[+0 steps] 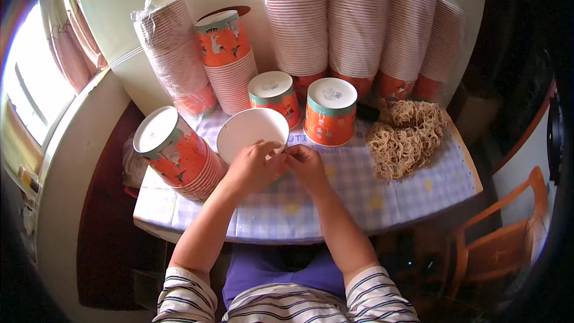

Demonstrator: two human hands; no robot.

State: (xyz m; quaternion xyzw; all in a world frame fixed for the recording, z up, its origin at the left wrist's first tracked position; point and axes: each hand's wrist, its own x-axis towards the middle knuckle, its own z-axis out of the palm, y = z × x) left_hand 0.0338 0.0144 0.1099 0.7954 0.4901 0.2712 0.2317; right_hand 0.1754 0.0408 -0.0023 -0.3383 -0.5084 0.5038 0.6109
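An orange paper bucket [252, 128] with a white inside stands mouth up in front of me, tipped slightly my way. My left hand [258, 164] bends over its near right rim, fingers curled on the edge. Close beside it, my right hand [306, 166] pinches at the rim's right side; whatever lies between its fingertips is too small to make out. Two upturned buckets stand behind, a left one [274, 93] and a right one [330, 113], both orange with a green band. A pile of beige twine [406, 140] lies to the right.
A nested stack of buckets [179, 152] leans at the near left. Behind it rise a plastic-wrapped stack [173, 54] and a taller stack [227, 63]. Several wrapped stacks [356, 30] line the back wall. A checked cloth [353, 203] covers the table; a wooden chair [499, 233] stands right.
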